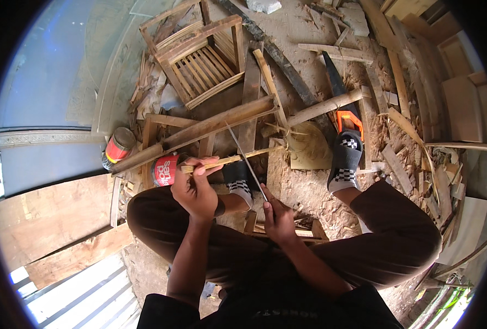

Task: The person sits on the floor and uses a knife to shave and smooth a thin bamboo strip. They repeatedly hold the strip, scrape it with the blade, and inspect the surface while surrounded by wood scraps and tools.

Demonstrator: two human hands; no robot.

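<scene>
My left hand (pixel 196 191) is closed around the near end of a narrow wooden strip (pixel 231 159), which points away to the right. In my right hand (pixel 279 220) is the handle of a long, thin-bladed knife (pixel 245 155). Its blade slants up and to the left, crossing the strip at about the middle. From this view I cannot tell whether the edge touches the wood. Beyond both hands lies a long wooden beam (pixel 216 127), set at an angle. A red can (pixel 165 169) stands just past my left hand.
A slatted wooden frame (pixel 191 60) stands at the far left. By my right foot lies a handsaw with an orange handle (pixel 348 119). Another red can (pixel 120 145) is near the blue wall panel (pixel 52 82). Wood shavings (pixel 304 186) and offcuts litter the ground.
</scene>
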